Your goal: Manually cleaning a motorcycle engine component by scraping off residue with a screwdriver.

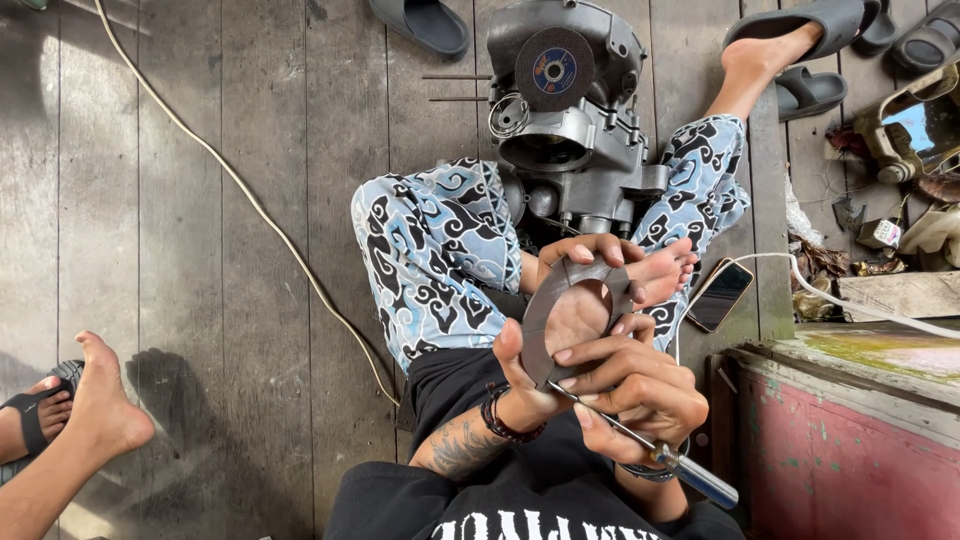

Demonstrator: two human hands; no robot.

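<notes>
Wooden plank floor (200, 250), engine casing (570, 120) near its far edge, between person's knees. Left hand (565, 320) curled round grey ring gasket (545, 320) over lap; right hand (635, 385) touching gasket, clenching screwdriver (660, 455). Phone (720, 295) beside foot.

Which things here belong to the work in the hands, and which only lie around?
In use:
left hand
grey ring-shaped gasket
right hand
screwdriver
engine casing

Lying about:
cutting disc
phone
sandals
white cable
</notes>
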